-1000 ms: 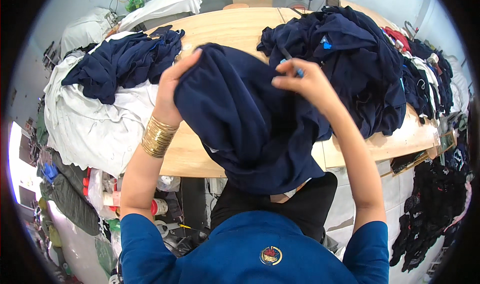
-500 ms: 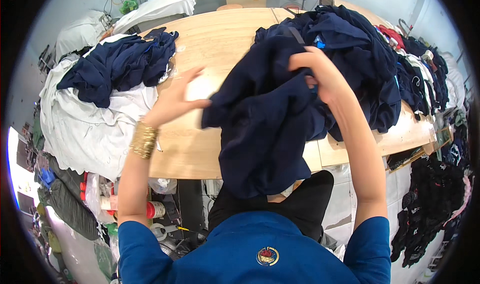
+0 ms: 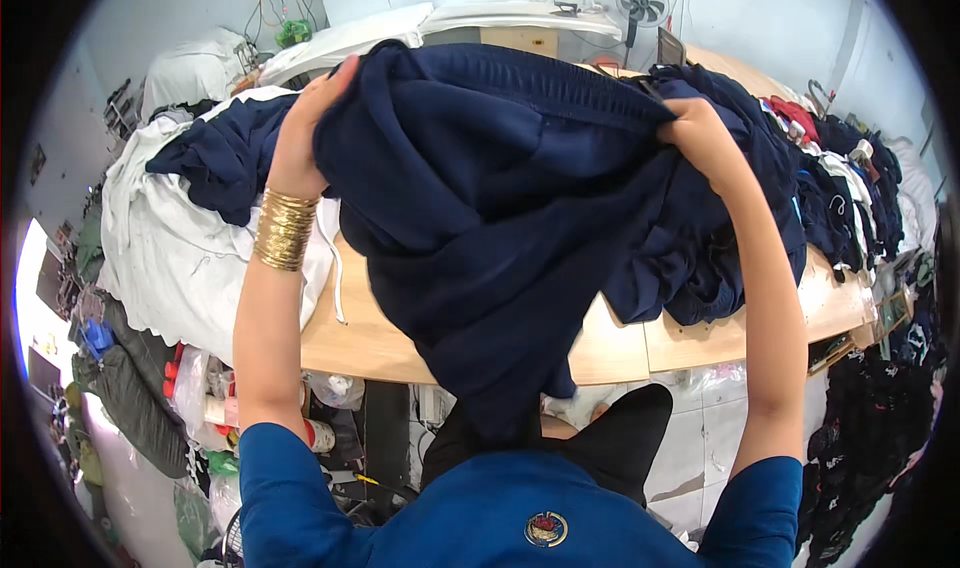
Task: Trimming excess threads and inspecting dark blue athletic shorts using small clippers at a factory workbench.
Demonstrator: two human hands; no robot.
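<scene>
Navy garment [image 3: 480, 188] hangs between right fingers [image 3: 684, 118], pinching its edge, and left fingers [image 3: 332, 86], apparently clamped too

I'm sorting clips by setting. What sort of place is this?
Likely a garment workshop or sorting room, judging by the navy garment held up, the heap of navy clothing and the wooden table beneath.
</scene>
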